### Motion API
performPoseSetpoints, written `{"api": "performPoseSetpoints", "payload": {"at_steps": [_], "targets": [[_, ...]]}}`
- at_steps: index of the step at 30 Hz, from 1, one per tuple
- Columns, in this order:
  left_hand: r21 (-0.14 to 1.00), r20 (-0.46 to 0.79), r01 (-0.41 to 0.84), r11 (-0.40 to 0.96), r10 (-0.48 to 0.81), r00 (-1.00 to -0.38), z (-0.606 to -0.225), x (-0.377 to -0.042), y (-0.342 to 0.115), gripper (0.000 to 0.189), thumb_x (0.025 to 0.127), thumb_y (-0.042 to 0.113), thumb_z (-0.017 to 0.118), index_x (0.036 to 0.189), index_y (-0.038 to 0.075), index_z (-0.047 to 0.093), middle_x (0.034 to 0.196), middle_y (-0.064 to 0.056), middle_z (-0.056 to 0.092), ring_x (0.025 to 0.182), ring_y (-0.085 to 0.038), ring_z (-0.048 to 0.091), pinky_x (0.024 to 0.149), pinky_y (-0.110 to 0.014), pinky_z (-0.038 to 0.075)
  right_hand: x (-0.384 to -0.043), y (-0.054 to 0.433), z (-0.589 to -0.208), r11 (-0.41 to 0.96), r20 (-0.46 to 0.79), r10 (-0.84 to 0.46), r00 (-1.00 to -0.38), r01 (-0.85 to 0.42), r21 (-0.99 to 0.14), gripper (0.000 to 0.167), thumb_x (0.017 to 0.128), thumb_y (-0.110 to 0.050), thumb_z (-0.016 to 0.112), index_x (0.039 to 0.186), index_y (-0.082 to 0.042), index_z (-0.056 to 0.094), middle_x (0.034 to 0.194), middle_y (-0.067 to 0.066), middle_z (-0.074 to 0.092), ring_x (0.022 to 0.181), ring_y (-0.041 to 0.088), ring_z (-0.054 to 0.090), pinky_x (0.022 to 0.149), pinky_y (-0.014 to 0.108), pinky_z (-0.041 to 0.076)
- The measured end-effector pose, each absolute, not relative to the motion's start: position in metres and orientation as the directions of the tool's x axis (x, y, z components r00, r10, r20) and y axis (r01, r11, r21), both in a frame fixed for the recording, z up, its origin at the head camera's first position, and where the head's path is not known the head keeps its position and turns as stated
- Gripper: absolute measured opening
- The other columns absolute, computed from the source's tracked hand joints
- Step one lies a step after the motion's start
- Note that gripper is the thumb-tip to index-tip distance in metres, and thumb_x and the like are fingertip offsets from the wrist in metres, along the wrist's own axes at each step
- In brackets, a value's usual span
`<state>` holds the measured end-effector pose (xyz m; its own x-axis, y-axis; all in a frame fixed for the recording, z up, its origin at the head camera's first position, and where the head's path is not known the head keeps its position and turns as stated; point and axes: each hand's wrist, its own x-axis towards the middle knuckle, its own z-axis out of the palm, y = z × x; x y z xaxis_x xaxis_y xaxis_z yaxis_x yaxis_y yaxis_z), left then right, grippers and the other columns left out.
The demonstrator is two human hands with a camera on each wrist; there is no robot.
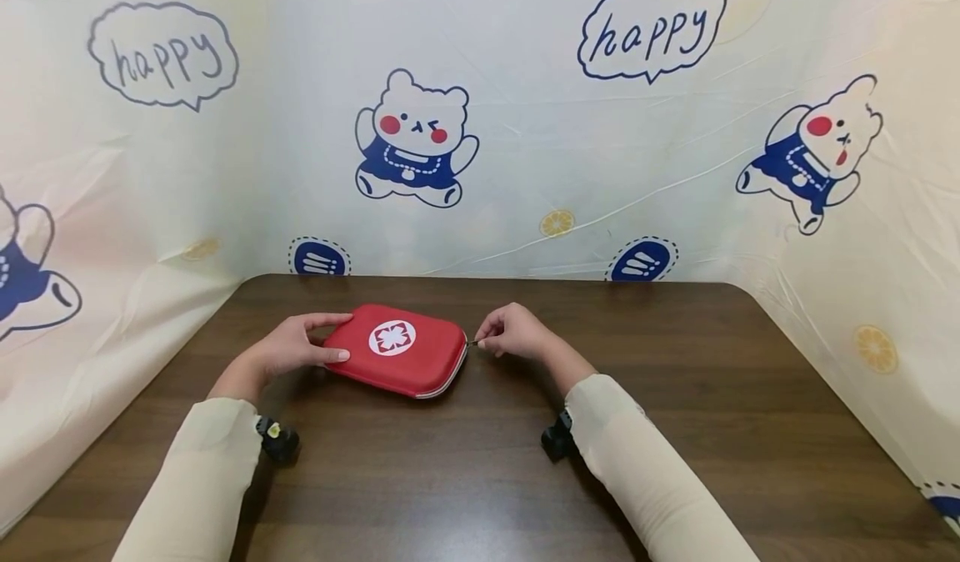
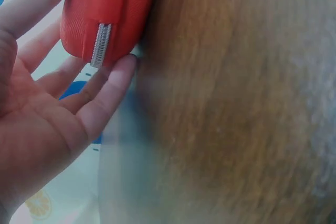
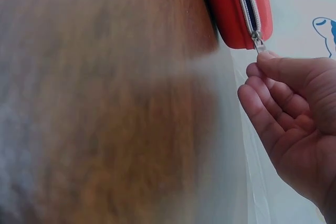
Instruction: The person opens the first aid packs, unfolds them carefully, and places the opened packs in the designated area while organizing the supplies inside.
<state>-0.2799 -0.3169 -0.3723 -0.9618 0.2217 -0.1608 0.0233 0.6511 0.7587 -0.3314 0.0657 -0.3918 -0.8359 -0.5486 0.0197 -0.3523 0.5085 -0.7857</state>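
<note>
Head view: red case (image 1: 431, 349) lies on the brown wood-grain table (image 1: 465, 487), toward the far edge and left of centre, set at a slant. White round emblem (image 1: 392, 338) with a red cross-like mark faces up. Left hand (image 1: 292, 348) grips the case's left end, thumb on the near side of the top, index finger at the far corner. Right hand (image 1: 513, 333) is off the right end, thumb and fingertips pinching the zipper pull (image 3: 260, 47).

Right wrist: slider sits at the case's end; beyond it the two tooth rows of the zipper (image 3: 248, 3) stand apart — dark strip between. Other fingers loosely curled, clear of the case.

Left wrist: hand spans the other end, digits on both sides; short length of silver teeth (image 2: 101, 45) shows below a red cover strip.

Both arms in cream sleeves (image 1: 191, 470), black unit on each wrist — left one (image 1: 277, 441) has a yellowish spot. Behind: pale backdrop (image 1: 517, 153) printed with bears, "happy" bubbles and orange slices.
</note>
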Motion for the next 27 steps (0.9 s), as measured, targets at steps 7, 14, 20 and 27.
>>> {"api": "performPoseSetpoints", "payload": {"at_steps": [7,14,20,27], "targets": [[0.781,-0.137,-0.011,0.624,0.154,-0.979,-0.376,-0.281,-0.319,0.077,0.080,0.036,0.080,0.144,0.006,0.047,0.141,-0.026,0.044,0.121,-0.043,0.050,0.084,-0.043,0.056,-0.326,0.063,-0.393,0.500,0.006,-0.595,-0.804,-0.376,-0.780,0.005,0.085,-0.006,0.075,0.088,-0.002,0.074,0.074,0.005,0.067,0.061,0.015,0.060,0.060,0.029,0.056],[0.760,-0.105,0.000,0.649,0.122,-0.987,-0.375,-0.283,-0.314,0.069,0.083,0.034,0.077,0.139,0.002,0.051,0.137,-0.027,0.050,0.119,-0.043,0.052,0.087,-0.044,0.055,-0.320,0.058,-0.392,0.491,-0.010,-0.612,-0.791,-0.369,-0.789,0.004,0.083,-0.005,0.077,0.085,-0.002,0.074,0.072,0.001,0.067,0.059,0.014,0.060,0.060,0.029,0.057],[0.717,-0.065,0.030,0.697,0.109,-0.992,-0.372,-0.285,-0.309,0.058,0.088,0.030,0.073,0.135,0.002,0.056,0.131,-0.025,0.056,0.116,-0.039,0.055,0.089,-0.045,0.054,-0.318,0.055,-0.391,0.486,-0.006,-0.627,-0.779,-0.385,-0.785,0.005,0.082,-0.005,0.078,0.084,-0.002,0.074,0.071,0.000,0.067,0.058,0.011,0.059,0.060,0.030,0.057],[0.670,-0.029,0.083,0.737,0.137,-0.990,-0.368,-0.285,-0.300,0.063,0.085,0.038,0.075,0.134,0.003,0.057,0.133,-0.024,0.054,0.119,-0.040,0.051,0.088,-0.047,0.054,-0.313,0.051,-0.386,0.472,-0.011,-0.660,-0.751,-0.403,-0.784,0.004,0.082,-0.006,0.078,0.084,-0.004,0.075,0.073,0.000,0.068,0.061,0.013,0.060,0.063,0.033,0.058]]}}
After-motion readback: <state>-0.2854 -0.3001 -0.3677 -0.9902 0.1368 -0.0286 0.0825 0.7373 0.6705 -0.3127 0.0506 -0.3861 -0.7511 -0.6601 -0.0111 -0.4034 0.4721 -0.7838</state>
